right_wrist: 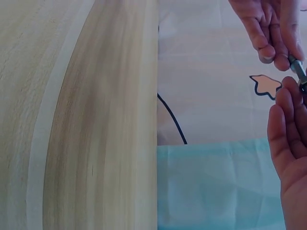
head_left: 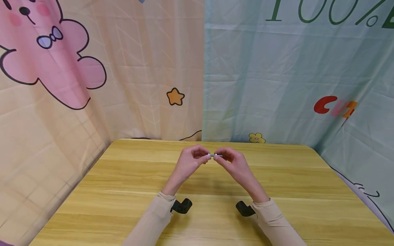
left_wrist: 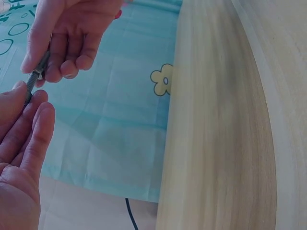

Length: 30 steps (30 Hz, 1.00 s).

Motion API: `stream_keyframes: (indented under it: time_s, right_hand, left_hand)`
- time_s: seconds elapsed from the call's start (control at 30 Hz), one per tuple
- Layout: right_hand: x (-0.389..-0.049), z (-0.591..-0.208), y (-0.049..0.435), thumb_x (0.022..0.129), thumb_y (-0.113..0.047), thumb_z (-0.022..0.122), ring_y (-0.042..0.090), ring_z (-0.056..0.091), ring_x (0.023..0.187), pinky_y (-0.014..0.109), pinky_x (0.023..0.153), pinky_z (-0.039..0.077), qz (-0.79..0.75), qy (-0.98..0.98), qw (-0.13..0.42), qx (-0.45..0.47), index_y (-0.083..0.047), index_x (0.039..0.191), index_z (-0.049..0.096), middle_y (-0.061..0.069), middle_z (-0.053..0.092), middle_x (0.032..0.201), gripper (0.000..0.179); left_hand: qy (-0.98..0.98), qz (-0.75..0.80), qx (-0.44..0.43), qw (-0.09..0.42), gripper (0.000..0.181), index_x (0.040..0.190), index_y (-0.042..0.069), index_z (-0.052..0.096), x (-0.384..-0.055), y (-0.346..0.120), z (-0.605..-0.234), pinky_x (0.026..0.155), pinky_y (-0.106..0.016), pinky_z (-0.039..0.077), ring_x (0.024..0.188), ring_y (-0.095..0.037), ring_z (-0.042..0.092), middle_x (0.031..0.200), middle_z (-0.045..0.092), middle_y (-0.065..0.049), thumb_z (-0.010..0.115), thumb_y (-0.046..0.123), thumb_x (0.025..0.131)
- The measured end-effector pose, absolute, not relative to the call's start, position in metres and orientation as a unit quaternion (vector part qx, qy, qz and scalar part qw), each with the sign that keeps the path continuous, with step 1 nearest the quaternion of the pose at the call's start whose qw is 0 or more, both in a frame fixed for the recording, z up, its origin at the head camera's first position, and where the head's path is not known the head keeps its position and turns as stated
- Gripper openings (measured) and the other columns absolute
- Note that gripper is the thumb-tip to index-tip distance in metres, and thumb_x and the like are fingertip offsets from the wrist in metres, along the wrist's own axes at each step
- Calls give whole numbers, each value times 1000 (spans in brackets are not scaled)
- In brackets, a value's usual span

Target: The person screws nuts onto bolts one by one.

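Printed fabric (head_left: 154, 68) hangs behind a wood-grain worktop (head_left: 129, 171). Slim, grey and metallic, the bolt (left_wrist: 31, 82) shows a threaded shank with what looks like a nut (left_wrist: 39, 73) on it. It is held above the worktop, bridging the gap between both hands: the left hand (head_left: 191, 161) pinches one end, fingers nearly closed; the right hand's (head_left: 233, 163) fingers pinch near the nut.
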State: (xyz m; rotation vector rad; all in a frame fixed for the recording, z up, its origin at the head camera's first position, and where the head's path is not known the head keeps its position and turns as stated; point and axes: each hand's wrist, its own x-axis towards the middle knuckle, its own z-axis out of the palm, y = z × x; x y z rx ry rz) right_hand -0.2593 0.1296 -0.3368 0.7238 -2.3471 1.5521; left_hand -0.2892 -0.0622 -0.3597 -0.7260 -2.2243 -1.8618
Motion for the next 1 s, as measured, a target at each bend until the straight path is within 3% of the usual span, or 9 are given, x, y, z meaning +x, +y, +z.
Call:
stream_keyframes:
  time_s: [0.13, 0.23, 0.37, 0.6, 0.8, 1.0]
  right_hand:
    - [-260, -337, 130, 96, -10, 64, 30, 66, 87, 35, 80, 55, 530, -807, 108, 238, 1, 103, 69, 13, 69, 92, 13]
    - [-260, -336, 130, 99, -11, 61, 32, 66, 86, 33, 78, 55, 532, -807, 105, 233, 2, 101, 70, 14, 69, 90, 16]
    - [-258, -334, 131, 99, -13, 61, 29, 65, 90, 33, 79, 54, 530, -810, 112, 224, 1, 106, 69, 11, 70, 95, 18]
    - [-259, -334, 130, 91, -1, 69, 30, 60, 102, 52, 88, 50, 536, -786, 129, 279, 1, 117, 62, 19, 65, 108, 27]
    - [-259, -336, 130, 90, 4, 68, 30, 62, 96, 48, 87, 52, 530, -782, 138, 298, 5, 111, 62, 17, 64, 105, 22]
    - [-264, -343, 132, 93, -2, 67, 26, 65, 96, 43, 88, 53, 526, -797, 124, 270, 6, 111, 65, 16, 68, 104, 20]
  left_hand:
    - [-742, -619, -246, 76, 7, 95, 6, 70, -290, -62, -360, 67, -31, 55, 77, -35, 66, 86, 70, -5, 73, 8, 90]
    - [-746, -614, -244, 76, 7, 95, 6, 70, -290, -61, -360, 67, -31, 55, 75, -27, 66, 87, 70, -4, 73, 9, 90]
    - [-748, -614, -242, 73, 6, 96, 7, 70, -290, -61, -359, 70, -34, 56, 74, -21, 65, 88, 70, -4, 73, 9, 90]
    - [-736, -630, -238, 73, 6, 95, 6, 71, -290, -62, -360, 76, -48, 56, 77, -27, 66, 87, 70, -6, 73, 7, 90]
    - [-738, -627, -237, 75, 9, 96, 5, 71, -291, -63, -361, 73, -35, 56, 78, -28, 66, 88, 70, -8, 73, 10, 90]
    - [-742, -626, -231, 67, 12, 99, 0, 70, -292, -62, -361, 70, -28, 55, 80, -31, 66, 91, 70, -12, 73, 6, 89]
